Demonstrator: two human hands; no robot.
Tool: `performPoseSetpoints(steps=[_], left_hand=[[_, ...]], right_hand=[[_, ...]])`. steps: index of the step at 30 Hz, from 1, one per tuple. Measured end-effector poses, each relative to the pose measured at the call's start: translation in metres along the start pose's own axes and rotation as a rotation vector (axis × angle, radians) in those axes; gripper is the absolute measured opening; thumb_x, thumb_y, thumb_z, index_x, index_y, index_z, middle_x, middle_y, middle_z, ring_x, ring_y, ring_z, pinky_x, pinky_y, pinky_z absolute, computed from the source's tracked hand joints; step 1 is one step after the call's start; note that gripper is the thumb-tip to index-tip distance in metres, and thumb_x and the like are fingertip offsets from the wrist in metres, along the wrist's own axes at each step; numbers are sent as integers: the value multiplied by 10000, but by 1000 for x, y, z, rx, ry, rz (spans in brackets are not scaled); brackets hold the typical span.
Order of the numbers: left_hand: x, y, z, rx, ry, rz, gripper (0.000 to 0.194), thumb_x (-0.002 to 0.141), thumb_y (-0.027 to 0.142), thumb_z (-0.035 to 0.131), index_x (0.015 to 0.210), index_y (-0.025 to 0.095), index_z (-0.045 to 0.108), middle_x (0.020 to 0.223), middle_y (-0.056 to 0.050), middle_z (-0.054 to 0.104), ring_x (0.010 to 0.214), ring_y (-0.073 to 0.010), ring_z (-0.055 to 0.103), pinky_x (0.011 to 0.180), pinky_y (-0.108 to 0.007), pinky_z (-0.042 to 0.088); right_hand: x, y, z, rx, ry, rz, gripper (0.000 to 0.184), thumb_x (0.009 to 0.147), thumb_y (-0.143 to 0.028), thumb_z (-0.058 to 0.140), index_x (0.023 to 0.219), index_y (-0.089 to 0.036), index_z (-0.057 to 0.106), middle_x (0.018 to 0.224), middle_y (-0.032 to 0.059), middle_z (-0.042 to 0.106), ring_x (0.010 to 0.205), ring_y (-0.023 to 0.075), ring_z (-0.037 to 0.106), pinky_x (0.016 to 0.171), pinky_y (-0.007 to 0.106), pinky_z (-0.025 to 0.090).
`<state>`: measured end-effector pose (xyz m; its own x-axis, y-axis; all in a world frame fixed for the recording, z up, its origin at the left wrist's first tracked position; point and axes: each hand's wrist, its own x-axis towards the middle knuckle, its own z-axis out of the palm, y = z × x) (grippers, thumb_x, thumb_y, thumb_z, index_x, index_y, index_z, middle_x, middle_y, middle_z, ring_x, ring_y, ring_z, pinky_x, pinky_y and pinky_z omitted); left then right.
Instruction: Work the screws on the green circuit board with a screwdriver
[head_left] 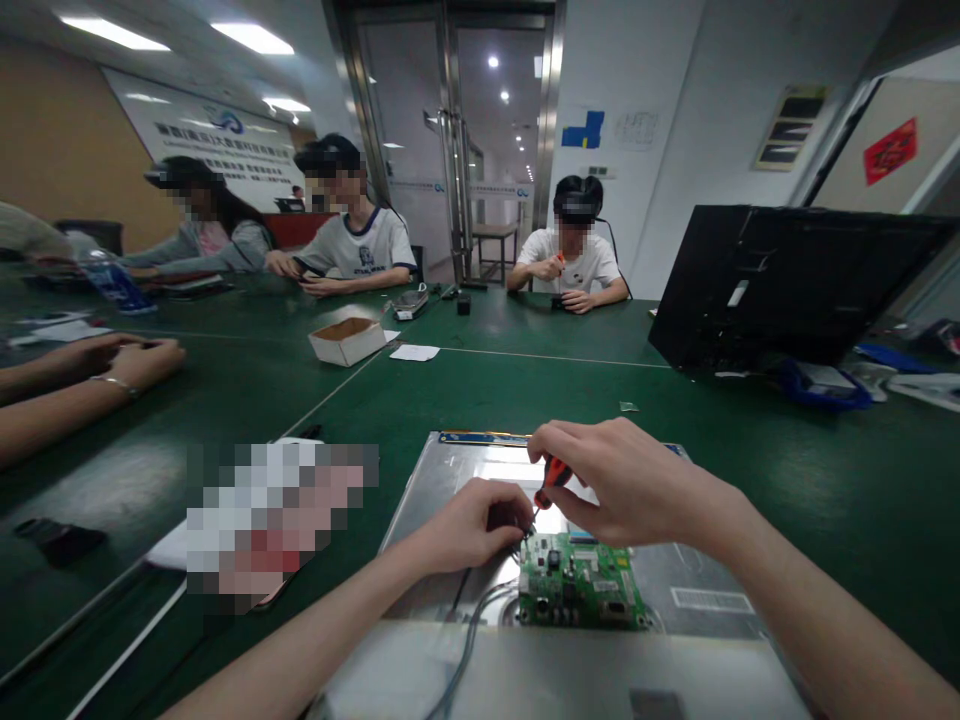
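Observation:
In front of me a flat metal display panel (pixel 712 570) lies on the green table, with a green circuit board (pixel 581 585) on it. My right hand (pixel 622 475) is closed round a red and black screwdriver (pixel 553 475), its shaft slanting down to the board's upper left corner. My left hand (pixel 480 520) is pinched at that same corner, beside the screwdriver's tip; whatever its fingers grip is too small and hidden to name. Grey cables (pixel 474 640) curve from the board's left side toward the panel's near edge.
A black monitor or TV back (pixel 780 290) stands at right, beside a blue tray (pixel 821 385). A small open box (pixel 346 342) sits farther back on the table. Left of the panel lies a blurred-out phone-like item (pixel 285 530). Another person's hands (pixel 142 365) rest at left; several people sit beyond.

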<state>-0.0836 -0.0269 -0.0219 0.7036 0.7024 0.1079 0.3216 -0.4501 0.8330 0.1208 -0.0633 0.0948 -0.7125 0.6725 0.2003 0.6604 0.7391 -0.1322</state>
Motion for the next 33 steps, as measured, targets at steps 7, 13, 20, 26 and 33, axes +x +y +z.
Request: performPoseSetpoints(steps=[7, 13, 20, 26, 33], left_hand=[[0, -1, -1, -3, -31, -20, 179, 742, 54, 580, 878, 145, 651, 775, -9, 667, 695, -147, 600, 667, -263, 479], [0, -2, 0, 7, -12, -21, 177, 737, 51, 586, 873, 142, 653, 785, -11, 672, 708, -152, 607, 678, -267, 482], [1, 1, 0, 3, -22, -18, 151, 735, 54, 578, 840, 144, 641, 733, 7, 644, 657, -133, 578, 648, -246, 469], [1, 0, 0, 9, -27, -11, 185, 745, 53, 581, 885, 145, 659, 781, -9, 672, 700, -145, 604, 668, -255, 480], [1, -1, 0, -10, -11, -8, 154, 722, 48, 595, 830, 143, 650, 742, 2, 659, 673, -139, 597, 643, -241, 473]], right_hand=[[1, 2, 2, -30, 9, 6, 146, 900, -285, 526, 1016, -197, 510, 873, 3, 665, 619, 125, 549, 512, 254, 274], [-1, 2, 1, -20, 1, -3, 143, 891, -287, 533, 998, -195, 510, 887, 10, 655, 654, 130, 557, 525, 260, 289], [-1, 0, -1, 9, -19, -9, 175, 851, -195, 506, 1026, -190, 496, 906, 12, 637, 636, 117, 513, 540, 263, 310], [1, 2, 2, -18, 6, 13, 146, 897, -293, 544, 1008, -202, 517, 859, 6, 663, 621, 123, 537, 519, 254, 271], [-2, 0, -2, 0, 0, -14, 131, 870, -256, 539, 983, -192, 521, 908, 25, 651, 668, 131, 549, 546, 264, 299]])
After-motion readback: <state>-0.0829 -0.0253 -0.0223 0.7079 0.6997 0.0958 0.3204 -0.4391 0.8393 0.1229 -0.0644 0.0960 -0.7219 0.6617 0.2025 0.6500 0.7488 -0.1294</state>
